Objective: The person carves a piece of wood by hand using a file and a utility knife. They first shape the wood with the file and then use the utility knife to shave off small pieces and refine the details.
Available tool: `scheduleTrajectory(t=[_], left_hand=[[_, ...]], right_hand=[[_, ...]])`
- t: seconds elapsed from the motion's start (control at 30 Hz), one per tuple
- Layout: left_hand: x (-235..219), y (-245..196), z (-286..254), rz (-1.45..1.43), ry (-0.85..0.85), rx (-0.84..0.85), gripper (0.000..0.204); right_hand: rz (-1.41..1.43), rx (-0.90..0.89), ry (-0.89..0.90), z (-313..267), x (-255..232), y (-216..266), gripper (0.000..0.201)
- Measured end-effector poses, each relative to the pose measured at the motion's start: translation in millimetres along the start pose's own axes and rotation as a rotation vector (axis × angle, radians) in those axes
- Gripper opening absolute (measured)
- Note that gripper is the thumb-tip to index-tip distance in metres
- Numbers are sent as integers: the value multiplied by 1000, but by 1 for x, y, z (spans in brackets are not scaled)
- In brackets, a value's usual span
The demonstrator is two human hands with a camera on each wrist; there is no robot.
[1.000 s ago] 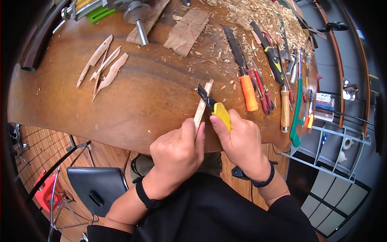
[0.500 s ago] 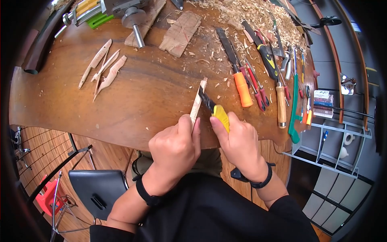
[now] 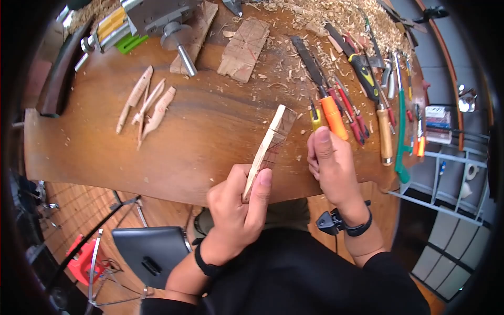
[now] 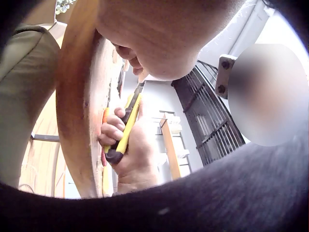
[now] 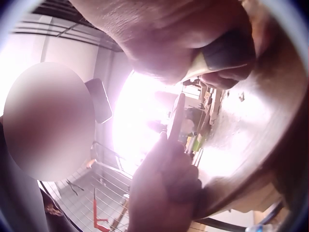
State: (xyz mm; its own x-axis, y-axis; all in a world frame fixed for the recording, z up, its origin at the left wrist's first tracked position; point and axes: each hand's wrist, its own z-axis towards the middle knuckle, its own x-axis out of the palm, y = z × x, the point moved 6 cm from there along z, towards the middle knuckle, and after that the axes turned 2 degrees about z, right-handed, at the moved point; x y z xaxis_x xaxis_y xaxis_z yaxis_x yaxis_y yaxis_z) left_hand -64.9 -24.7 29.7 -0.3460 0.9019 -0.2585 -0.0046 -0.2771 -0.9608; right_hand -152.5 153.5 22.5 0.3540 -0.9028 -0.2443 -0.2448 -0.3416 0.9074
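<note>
My left hand [image 3: 235, 210] grips the lower end of a small wood strip [image 3: 265, 149], thumb along its side. The strip slants up and away over the table; one face is pale and freshly cut, the broader side is darker with red pencil lines. To its right, my right hand [image 3: 335, 168] holds a yellow and black utility knife [image 3: 316, 119], its blade pointing away from me and apart from the wood. The left wrist view shows the fingers curled round the knife handle [image 4: 129, 130]. Most of the handle is hidden by the hand in the head view.
Several carved wood pieces [image 3: 142, 107] lie at the left. A marked board [image 3: 244, 50] and a metal machine [image 3: 165, 26] stand farther back. On the right are an orange-handled chisel [image 3: 334, 116], a green-handled saw [image 3: 401, 136] and other tools, with wood shavings [image 3: 346, 16] behind.
The knife has left the wood strip and moved right with my right hand, its blade now pointing away. My left hand has turned the strip, bringing the red-lined side into view.
</note>
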Motion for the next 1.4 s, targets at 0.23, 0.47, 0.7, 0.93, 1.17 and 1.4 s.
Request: scheduleTrajectory(t=[0.23, 0.47, 0.7, 0.93, 1.17, 1.4], left_hand=[[24, 4, -5, -384, 137, -260, 39], [35, 0, 0, -357, 261, -307, 38], [36, 1, -2, -302, 283, -313, 37], [35, 3, -4, -286, 291, -283, 36], [34, 4, -6, -256, 268, -245, 43], [31, 5, -8, -261, 293, -231, 51]], right_hand=[[569, 121, 168, 5, 29, 15, 24], [770, 124, 283, 7, 30, 3, 31], [824, 84, 343, 9, 30, 6, 30], [833, 95, 384, 9, 30, 6, 30], [799, 110, 352, 9, 27, 5, 33], [816, 135, 363, 10, 28, 1, 33]])
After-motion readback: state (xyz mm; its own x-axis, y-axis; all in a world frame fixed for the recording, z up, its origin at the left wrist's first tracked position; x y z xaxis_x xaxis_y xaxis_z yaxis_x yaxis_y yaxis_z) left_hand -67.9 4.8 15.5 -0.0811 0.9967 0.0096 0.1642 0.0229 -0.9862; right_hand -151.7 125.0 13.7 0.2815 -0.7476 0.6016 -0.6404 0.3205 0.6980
